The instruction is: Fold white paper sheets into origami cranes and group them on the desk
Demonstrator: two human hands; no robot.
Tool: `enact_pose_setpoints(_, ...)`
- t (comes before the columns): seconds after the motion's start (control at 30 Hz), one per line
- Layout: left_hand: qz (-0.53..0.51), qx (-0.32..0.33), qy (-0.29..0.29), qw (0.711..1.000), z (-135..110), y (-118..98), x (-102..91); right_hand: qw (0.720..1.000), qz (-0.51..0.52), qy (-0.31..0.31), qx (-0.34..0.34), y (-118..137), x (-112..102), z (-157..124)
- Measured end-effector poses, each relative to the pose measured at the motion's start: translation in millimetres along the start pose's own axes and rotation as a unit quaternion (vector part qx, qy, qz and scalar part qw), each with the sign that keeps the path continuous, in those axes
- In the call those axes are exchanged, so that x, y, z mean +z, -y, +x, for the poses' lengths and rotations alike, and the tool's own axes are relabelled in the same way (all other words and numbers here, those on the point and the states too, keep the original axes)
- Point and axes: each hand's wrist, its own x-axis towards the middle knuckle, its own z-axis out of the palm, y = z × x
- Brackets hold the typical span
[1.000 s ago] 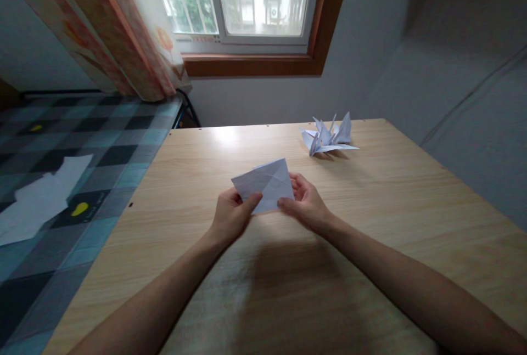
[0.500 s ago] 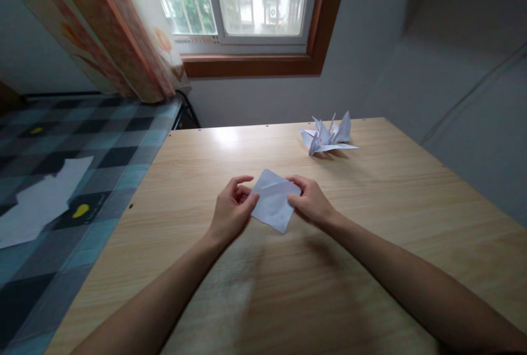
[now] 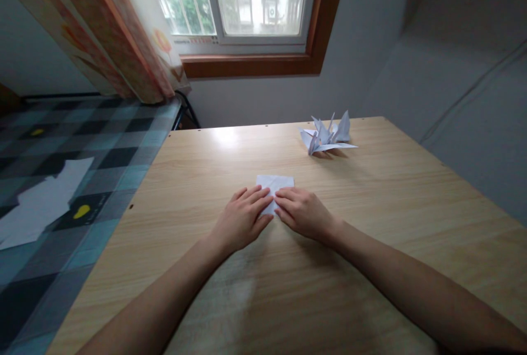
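Note:
A folded white paper (image 3: 275,182) lies flat on the light wooden table (image 3: 370,218), in the middle. My left hand (image 3: 242,218) and my right hand (image 3: 302,213) both rest on its near half, fingers stretched out flat and pressing it down. The fingertips of the two hands meet over the paper, which hides its near edge. Only the paper's far part shows beyond the fingers.
Folded white paper cranes (image 3: 327,135) stand at the table's far right. Left of the table is a bed with a checked blue-grey cover (image 3: 61,168) and loose white sheets (image 3: 39,201) on it. A window and an orange curtain (image 3: 132,42) are behind.
The paper, held up in the air by both hands a second ago, has been lowered onto the table. Both hands have gone from pinching it to lying flat on it.

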Motion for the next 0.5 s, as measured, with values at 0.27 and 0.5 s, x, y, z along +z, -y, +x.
enact_pose_setpoints(0.27,0.04,0.012,-0.022,0.999,0.5,5.0,-6.2,0.995,-0.096,0.01,-0.029,-4.3,-11.8,-9.2)
enact_pose_setpoints(0.5,0.059,0.045,-0.063,0.995,0.5,8.7,-7.7,0.992,-0.112,-0.003,-0.056,-6.0,-8.1,-8.7)
